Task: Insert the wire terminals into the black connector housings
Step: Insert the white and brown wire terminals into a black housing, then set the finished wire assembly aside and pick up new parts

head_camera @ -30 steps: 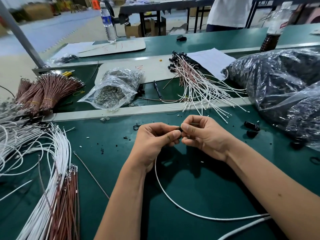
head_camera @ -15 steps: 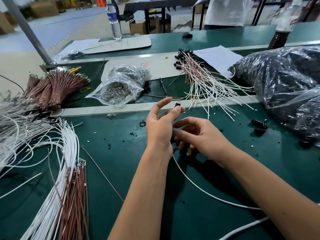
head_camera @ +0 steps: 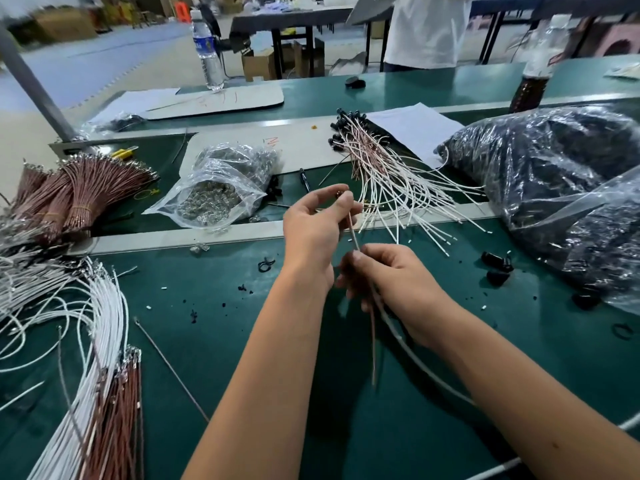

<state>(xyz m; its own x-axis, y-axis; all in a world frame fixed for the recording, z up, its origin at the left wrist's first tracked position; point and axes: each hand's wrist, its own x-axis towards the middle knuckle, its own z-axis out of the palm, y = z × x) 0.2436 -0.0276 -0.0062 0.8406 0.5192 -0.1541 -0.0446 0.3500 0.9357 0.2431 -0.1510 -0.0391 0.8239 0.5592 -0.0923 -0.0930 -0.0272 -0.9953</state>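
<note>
Above the surface (head_camera: 207, 341), left-hand fingers (head_camera: 341, 206) pinch the wire (head_camera: 353, 233) top, its terminal hidden, right-hand fingers (head_camera: 360, 263) pinching lower; the blurred wire could slip or kink, missing a housing (head_camera: 497, 259).

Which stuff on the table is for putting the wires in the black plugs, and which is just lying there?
For the job: left hand and right hand holding wires; finished wire pile; loose black housings; white wire bundle.

Just lying about: water bottle; pen; paper sheet.
</note>
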